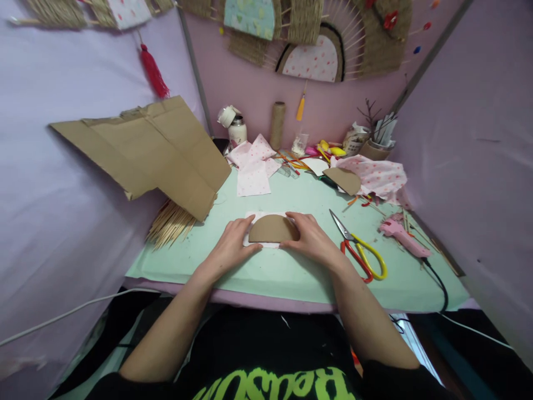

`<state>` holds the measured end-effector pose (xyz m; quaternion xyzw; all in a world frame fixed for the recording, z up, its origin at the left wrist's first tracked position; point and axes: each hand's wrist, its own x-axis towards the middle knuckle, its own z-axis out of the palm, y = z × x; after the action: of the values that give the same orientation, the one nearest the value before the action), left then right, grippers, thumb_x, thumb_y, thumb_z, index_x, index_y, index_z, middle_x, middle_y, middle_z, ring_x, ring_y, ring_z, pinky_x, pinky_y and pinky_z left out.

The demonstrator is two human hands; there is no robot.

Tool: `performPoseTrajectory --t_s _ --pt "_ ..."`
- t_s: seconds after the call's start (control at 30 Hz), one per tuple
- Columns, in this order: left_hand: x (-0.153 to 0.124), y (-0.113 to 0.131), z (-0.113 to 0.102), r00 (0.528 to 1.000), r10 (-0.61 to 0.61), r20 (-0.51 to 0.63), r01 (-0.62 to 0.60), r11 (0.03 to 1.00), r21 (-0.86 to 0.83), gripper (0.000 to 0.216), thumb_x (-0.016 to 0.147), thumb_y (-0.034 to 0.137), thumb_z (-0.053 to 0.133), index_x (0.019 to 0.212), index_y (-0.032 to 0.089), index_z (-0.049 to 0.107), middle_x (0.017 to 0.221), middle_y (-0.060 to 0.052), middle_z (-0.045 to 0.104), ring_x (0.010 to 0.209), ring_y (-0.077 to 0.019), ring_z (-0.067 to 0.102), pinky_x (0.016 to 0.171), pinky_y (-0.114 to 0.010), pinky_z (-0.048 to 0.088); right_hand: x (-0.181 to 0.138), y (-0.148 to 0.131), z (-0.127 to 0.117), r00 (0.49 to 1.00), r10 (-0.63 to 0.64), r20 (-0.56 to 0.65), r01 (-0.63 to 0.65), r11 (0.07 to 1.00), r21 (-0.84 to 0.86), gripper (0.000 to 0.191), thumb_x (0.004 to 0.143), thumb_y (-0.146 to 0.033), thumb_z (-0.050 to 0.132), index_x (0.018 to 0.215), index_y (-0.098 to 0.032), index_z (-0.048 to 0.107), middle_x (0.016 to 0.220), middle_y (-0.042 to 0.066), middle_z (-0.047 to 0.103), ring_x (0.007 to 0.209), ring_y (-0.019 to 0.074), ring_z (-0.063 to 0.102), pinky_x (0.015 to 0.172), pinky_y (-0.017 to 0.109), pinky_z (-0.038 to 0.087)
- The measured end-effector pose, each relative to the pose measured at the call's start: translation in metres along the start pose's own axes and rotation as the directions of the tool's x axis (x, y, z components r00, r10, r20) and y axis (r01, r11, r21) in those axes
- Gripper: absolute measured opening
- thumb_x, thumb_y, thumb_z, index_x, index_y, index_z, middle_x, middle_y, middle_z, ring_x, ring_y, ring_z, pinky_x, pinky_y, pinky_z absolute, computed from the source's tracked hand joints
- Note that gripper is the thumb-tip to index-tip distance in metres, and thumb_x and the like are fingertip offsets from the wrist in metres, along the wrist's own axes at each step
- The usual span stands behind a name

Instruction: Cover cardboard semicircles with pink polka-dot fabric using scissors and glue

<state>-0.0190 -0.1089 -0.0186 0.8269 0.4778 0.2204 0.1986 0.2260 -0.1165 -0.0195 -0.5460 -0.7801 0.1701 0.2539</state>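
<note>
A brown cardboard half-circle (272, 230) lies flat side towards me on a piece of white fabric (266, 245), whose edges show around it. My left hand (235, 240) grips the left end, thumb along the near edge and fingers at the far edge. At the right end my right hand (307, 236) holds the cardboard the same way, between thumb and fingers. Fingertips of both hands touch the fabric too, and part of its edges is hidden under them. To the right lie scissors (352, 239) with one red and one yellow handle, blades apart.
A pink glue gun (403, 236) with a black cord lies far right. Patterned fabric (255, 172), another cardboard piece (343, 180) and a twine roll (277, 125) are at the back. At left, a large cardboard sheet (166, 147) leans above thin wooden sticks (170, 225).
</note>
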Motion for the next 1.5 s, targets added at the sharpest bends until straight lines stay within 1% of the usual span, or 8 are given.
performPoseTrajectory --t_s 0.27,0.5,0.83,0.93,1.03,1.17,1.33,1.5 --pt "-0.010 -0.008 0.001 0.996 -0.061 -0.070 0.061 0.998 0.007 0.065 0.081 0.034 0.059 0.140 0.023 0.032 0.127 -0.008 0.053 0.117 -0.0253 0.044 0.100 -0.041 0.037 0.001 -0.002 0.000 0.998 0.050 0.023 -0.050 0.999 0.013 0.070 0.068 -0.040 0.072 0.131 -0.025 0.044 0.120 0.008 0.056 0.115 0.0271 0.046 0.092 0.040 0.043" --pt "-0.012 -0.009 0.001 0.995 -0.062 -0.073 0.063 0.998 0.007 0.065 0.081 0.031 0.060 0.139 0.022 0.033 0.128 -0.008 0.053 0.118 -0.0252 0.044 0.100 -0.041 0.037 0.001 -0.004 -0.003 0.996 0.091 0.024 -0.092 0.995 0.036 0.074 0.068 -0.039 0.071 0.134 -0.026 0.040 0.123 0.007 0.055 0.117 0.0257 0.045 0.094 0.039 0.042" --pt "-0.011 -0.009 0.002 0.995 -0.054 -0.084 0.056 0.998 0.030 0.064 0.081 0.031 0.060 0.138 0.022 0.033 0.127 -0.009 0.053 0.116 -0.0258 0.046 0.099 -0.043 0.039 -0.001 0.003 -0.002 0.999 0.032 -0.018 -0.032 0.999 0.031 0.071 0.069 -0.040 0.072 0.132 -0.025 0.044 0.123 0.010 0.055 0.117 0.0288 0.046 0.092 0.043 0.044" --pt "-0.013 -0.002 0.002 0.982 -0.049 -0.184 0.057 0.998 0.040 0.052 0.085 0.029 0.054 0.135 0.022 0.039 0.128 -0.010 0.053 0.117 -0.0252 0.047 0.100 -0.044 0.039 -0.005 0.006 -0.010 0.994 0.022 -0.109 -0.021 1.000 0.015 0.064 0.075 -0.040 0.066 0.133 -0.025 0.043 0.128 0.011 0.053 0.117 0.0288 0.047 0.091 0.044 0.045" --pt "-0.015 0.013 0.003 0.959 0.025 -0.281 -0.009 0.998 0.058 0.039 0.090 0.025 0.045 0.129 0.020 0.046 0.129 -0.009 0.053 0.121 -0.0224 0.046 0.104 -0.042 0.037 -0.015 0.008 -0.020 0.982 0.047 -0.185 -0.053 0.998 -0.030 0.045 0.083 -0.034 0.058 0.126 -0.022 0.051 0.124 0.010 0.058 0.114 0.0270 0.051 0.091 0.043 0.045" --pt "-0.014 0.029 0.014 0.973 0.144 -0.183 -0.131 0.988 0.083 0.035 0.093 0.022 0.037 0.124 0.019 0.051 0.134 -0.008 0.051 0.128 -0.0205 0.042 0.108 -0.042 0.035 -0.030 0.010 -0.021 0.984 0.060 -0.170 -0.072 0.995 -0.065 0.028 0.087 -0.028 0.052 0.113 -0.020 0.060 0.114 0.008 0.064 0.107 0.0248 0.057 0.094 0.042 0.045" --pt "-0.010 0.026 0.032 0.979 0.158 -0.129 -0.142 0.982 0.124 0.035 0.094 0.021 0.035 0.123 0.015 0.054 0.134 -0.011 0.052 0.131 -0.0219 0.040 0.109 -0.044 0.035 -0.043 0.007 -0.006 0.990 -0.003 -0.143 -0.005 0.998 -0.055 0.026 0.086 -0.020 0.051 0.110 -0.020 0.062 0.118 0.009 0.063 0.111 0.0232 0.055 0.097 0.042 0.044" --pt "-0.004 0.021 0.023 0.984 0.142 -0.106 -0.130 0.985 0.113 0.035 0.094 0.025 0.037 0.123 0.021 0.055 0.140 -0.008 0.046 0.132 -0.0228 0.038 0.108 -0.046 0.034 -0.048 0.004 0.003 0.975 -0.004 -0.222 -0.013 0.997 -0.073 0.025 0.085 -0.020 0.052 0.108 -0.019 0.062 0.114 0.010 0.064 0.109 0.0247 0.056 0.095 0.044 0.045"
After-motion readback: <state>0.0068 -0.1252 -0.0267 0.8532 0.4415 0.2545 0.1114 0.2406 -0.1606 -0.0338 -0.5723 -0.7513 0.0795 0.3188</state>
